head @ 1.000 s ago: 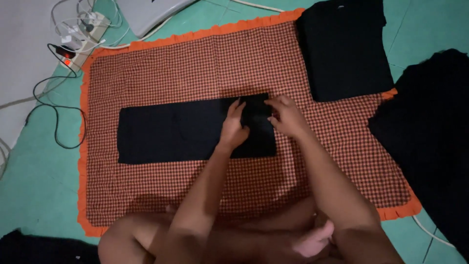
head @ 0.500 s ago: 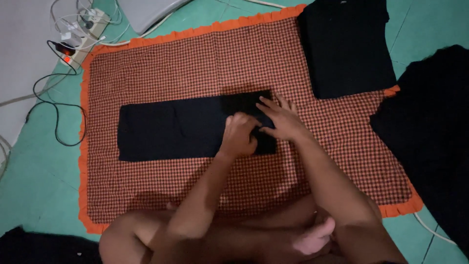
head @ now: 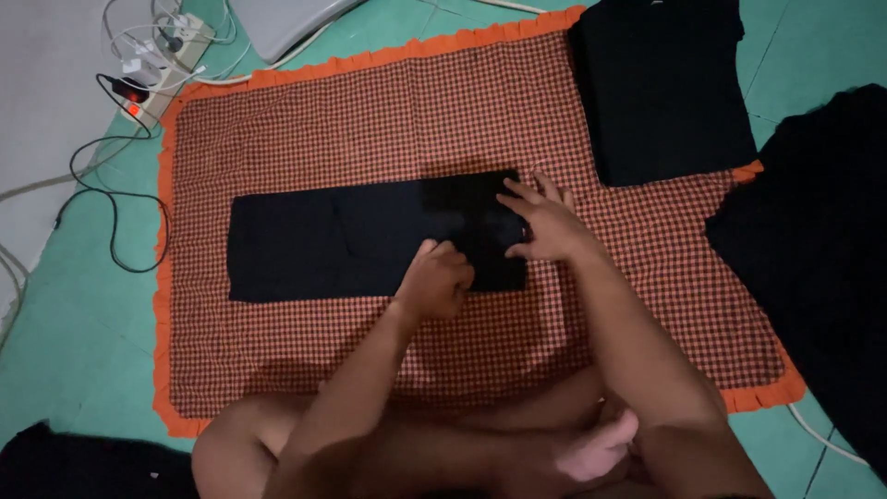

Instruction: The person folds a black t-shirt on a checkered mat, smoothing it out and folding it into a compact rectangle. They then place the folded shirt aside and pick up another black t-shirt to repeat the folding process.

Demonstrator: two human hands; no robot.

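Work in hand: folding a black garment (head: 370,240) on the red checked cloth (head: 416,120), going by how things lie.
Done so far: the garment already lies as one long, narrow strip, edges fairly straight, running left to right across the middle of the checked cloth. Its right end looks doubled over, a darker square patch there.
Left to do: by my reckoning the strip must yet be folded down along its length; the long left part lies flat and single, so I would call it about half done.
Garment's place: at the centre of the checked cloth, well in from the orange frill on every side.
Left hand (head: 436,280): curled into a loose fist, knuckles down on the strip's near edge, close to its right end. Whether it pinches fabric inside the fist I cannot tell.
Right hand (head: 545,225): fingers spread and laid flat, pressing the strip's right end; fingertips on the black fabric, heel of the hand on the checked cloth just beside it.
Fabric and fingers: the garment lies under both hands, stretching away to the left of them.
Folded stack (head: 665,83): a black folded piece at the checked cloth's far right corner.
Dark heap (head: 813,240): off the cloth's right edge.
Power strip (head: 152,65): with cables, beyond the cloth's far left corner.
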